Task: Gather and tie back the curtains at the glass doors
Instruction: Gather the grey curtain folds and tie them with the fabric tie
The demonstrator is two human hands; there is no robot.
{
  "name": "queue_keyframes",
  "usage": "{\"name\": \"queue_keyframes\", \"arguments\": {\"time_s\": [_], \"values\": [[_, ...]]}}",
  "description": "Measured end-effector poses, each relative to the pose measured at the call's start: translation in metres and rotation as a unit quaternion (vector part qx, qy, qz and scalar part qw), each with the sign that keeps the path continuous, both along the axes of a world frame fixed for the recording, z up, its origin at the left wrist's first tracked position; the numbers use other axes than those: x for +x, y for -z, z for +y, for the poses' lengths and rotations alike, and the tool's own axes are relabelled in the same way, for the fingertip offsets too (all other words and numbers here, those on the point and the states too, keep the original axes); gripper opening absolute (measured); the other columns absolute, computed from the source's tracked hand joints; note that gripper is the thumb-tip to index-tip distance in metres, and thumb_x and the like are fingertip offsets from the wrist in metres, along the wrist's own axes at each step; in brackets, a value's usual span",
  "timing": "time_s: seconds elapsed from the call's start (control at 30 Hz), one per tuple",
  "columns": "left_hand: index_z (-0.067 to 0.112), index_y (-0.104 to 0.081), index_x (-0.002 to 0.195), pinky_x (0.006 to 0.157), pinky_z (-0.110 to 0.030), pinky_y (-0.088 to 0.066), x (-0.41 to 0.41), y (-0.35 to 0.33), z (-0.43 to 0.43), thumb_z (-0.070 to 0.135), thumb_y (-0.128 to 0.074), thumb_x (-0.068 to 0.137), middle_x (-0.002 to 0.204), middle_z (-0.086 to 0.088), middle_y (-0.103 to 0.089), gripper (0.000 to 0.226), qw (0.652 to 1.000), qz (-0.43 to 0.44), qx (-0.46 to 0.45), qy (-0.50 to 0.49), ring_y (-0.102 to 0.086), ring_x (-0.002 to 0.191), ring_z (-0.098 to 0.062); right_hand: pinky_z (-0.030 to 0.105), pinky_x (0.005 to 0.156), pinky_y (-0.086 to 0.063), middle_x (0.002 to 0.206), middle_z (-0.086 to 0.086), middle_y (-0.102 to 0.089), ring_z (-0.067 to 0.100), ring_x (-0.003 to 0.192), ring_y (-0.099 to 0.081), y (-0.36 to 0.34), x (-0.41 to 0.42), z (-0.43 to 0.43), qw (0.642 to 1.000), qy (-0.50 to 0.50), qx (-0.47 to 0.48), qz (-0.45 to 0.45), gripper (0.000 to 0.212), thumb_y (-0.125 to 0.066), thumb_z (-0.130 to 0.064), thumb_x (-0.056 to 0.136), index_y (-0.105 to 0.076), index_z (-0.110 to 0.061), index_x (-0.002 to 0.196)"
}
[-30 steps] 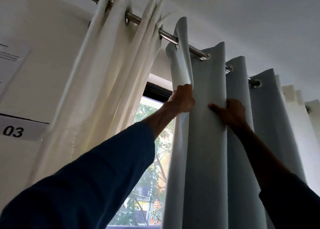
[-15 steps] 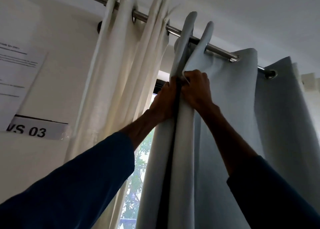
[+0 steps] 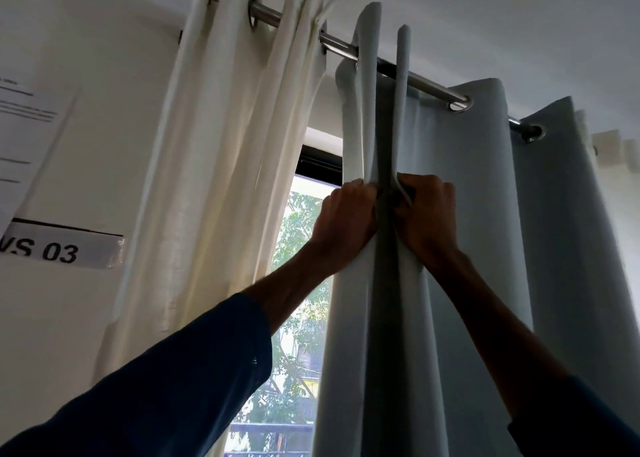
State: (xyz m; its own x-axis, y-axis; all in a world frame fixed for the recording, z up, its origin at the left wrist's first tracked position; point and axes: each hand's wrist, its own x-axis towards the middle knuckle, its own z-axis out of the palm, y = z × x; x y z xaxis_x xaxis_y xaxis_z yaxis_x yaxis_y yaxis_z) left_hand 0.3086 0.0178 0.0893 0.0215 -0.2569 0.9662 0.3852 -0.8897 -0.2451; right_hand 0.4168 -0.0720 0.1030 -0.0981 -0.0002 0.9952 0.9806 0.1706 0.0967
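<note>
**Head view: grey curtain [image 3: 467,214] gripped at frame centre**

Left hand [image 3: 341,224] and right hand [image 3: 427,221], close together, each clamp pleats of the grey curtain below the metal rod [image 3: 429,87]. A cream curtain [image 3: 221,179] hangs bunched at upper left.

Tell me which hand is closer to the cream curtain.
Left. The left hand grips the grey curtain at its edge, across a gap from the cream curtain; the right hand grips the next fold, farther away.

Grey curtain [image 3: 467,214] and wall notice [image 3: 27,138] partly beyond the edges.
</note>
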Motion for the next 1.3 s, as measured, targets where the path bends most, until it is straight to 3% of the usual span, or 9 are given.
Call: {"name": "queue_keyframes", "arguments": {"time_s": [0.13, 0.3, 0.57, 0.77, 0.9, 1.03, 1.1, 1.2, 1.3], "values": [[0.015, -0.059, 0.078, 0.055, -0.031, -0.036, 0.002, -0.001, -0.005, 0.009, -0.060, 0.076, 0.077, -0.007, -0.067, 0.006, 0.998, 0.028, -0.047, -0.020, -0.066, 0.073, -0.036, 0.018, 0.045, -0.024, 0.044, -0.005, -0.036, 0.004, 0.044, -0.032, 0.012, -0.005, 0.000, 0.999, 0.038, 0.007, -0.002, 0.041, -0.060, 0.006, 0.078, -0.041, -0.019, 0.052], [0.017, -0.039, 0.058, 0.044, -0.025, -0.023, -0.001, -0.009, -0.003, 0.015, -0.051, 0.070, 0.050, 0.003, -0.041, 0.017, 0.984, 0.096, -0.116, 0.091, -0.045, 0.047, -0.015, 0.015, 0.047, -0.030, 0.041, -0.008, -0.026, 0.009, 0.037, -0.027, 0.024, -0.013, 0.002, 0.999, 0.030, 0.002, -0.041, 0.054, -0.061, 0.006, 0.076, -0.027, -0.026, 0.049], [0.008, -0.047, 0.054, 0.059, -0.031, -0.037, -0.016, -0.013, -0.024, 0.030, -0.054, 0.094, 0.061, -0.020, -0.048, 0.046, 0.911, 0.051, -0.321, 0.254, -0.047, 0.059, -0.024, 0.022, 0.057, -0.042, 0.070, 0.000, -0.075, 0.016, 0.052, -0.065, 0.039, -0.018, 0.009, 0.993, 0.065, 0.015, -0.096, 0.013, -0.066, -0.009, 0.091, -0.079, -0.012, 0.091], [0.012, -0.044, 0.049, 0.040, -0.016, -0.033, -0.004, -0.017, -0.011, 0.028, -0.074, 0.084, 0.044, 0.002, -0.040, 0.048, 0.941, -0.001, -0.274, 0.200, -0.039, 0.039, -0.009, 0.032, 0.077, -0.062, 0.099, 0.002, -0.079, 0.013, 0.082, -0.075, 0.045, -0.015, 0.009, 0.993, 0.030, -0.039, -0.106, 0.014, -0.068, -0.013, 0.093, -0.078, -0.007, 0.101], [0.014, -0.035, 0.053, 0.047, -0.023, -0.029, -0.002, -0.019, -0.008, 0.013, -0.070, 0.082, 0.050, 0.003, -0.036, 0.046, 0.957, 0.004, -0.257, 0.133, -0.038, 0.046, -0.012, 0.031, 0.068, -0.060, 0.087, -0.004, -0.080, 0.007, 0.064, -0.072, 0.044, 0.002, -0.005, 0.989, 0.041, -0.068, -0.124, 0.022, -0.063, -0.027, 0.098, -0.082, -0.015, 0.092], [0.017, -0.033, 0.059, 0.056, -0.027, -0.033, 0.003, -0.010, -0.011, 0.006, -0.061, 0.088, 0.058, 0.003, -0.038, 0.042, 0.968, 0.000, -0.232, 0.094, -0.039, 0.051, -0.014, 0.036, 0.063, -0.056, 0.065, 0.002, -0.070, 0.020, 0.057, -0.066, 0.033, 0.048, -0.026, 0.993, 0.099, 0.061, 0.015, 0.038, -0.060, -0.041, 0.095, -0.069, -0.013, 0.070], [0.014, -0.036, 0.062, 0.057, -0.028, -0.033, 0.004, -0.006, -0.012, 0.005, -0.057, 0.091, 0.060, 0.005, -0.039, 0.038, 0.973, -0.003, -0.218, 0.075, -0.039, 0.053, -0.013, 0.033, 0.074, -0.050, 0.090, 0.005, -0.070, 0.025, 0.080, -0.067, 0.026, 0.071, -0.042, 0.976, 0.136, 0.149, 0.082, 0.023, -0.071, -0.038, 0.088, -0.070, -0.015, 0.088], [0.007, -0.052, 0.074, 0.059, -0.029, -0.038, 0.008, -0.006, -0.011, 0.003, -0.056, 0.092, 0.073, -0.010, -0.058, 0.019, 0.977, 0.001, -0.201, 0.066, -0.055, 0.066, -0.027, 0.038, 0.103, -0.035, 0.131, 0.016, -0.055, 0.036, 0.125, -0.048, 0.010, 0.104, -0.057, 0.950, 0.158, 0.135, 0.234, 0.072, -0.082, -0.047, 0.075, -0.056, -0.008, 0.130], [0.014, -0.041, 0.067, 0.056, -0.029, -0.037, 0.015, -0.005, -0.008, -0.001, -0.055, 0.089, 0.066, -0.003, -0.050, 0.030, 0.978, 0.008, -0.200, 0.059, -0.052, 0.063, -0.028, 0.040, 0.108, -0.037, 0.140, 0.023, -0.051, 0.037, 0.135, -0.043, -0.003, 0.121, -0.060, 0.938, 0.095, 0.030, 0.331, 0.093, -0.084, -0.050, 0.076, -0.042, 0.003, 0.141]]}}
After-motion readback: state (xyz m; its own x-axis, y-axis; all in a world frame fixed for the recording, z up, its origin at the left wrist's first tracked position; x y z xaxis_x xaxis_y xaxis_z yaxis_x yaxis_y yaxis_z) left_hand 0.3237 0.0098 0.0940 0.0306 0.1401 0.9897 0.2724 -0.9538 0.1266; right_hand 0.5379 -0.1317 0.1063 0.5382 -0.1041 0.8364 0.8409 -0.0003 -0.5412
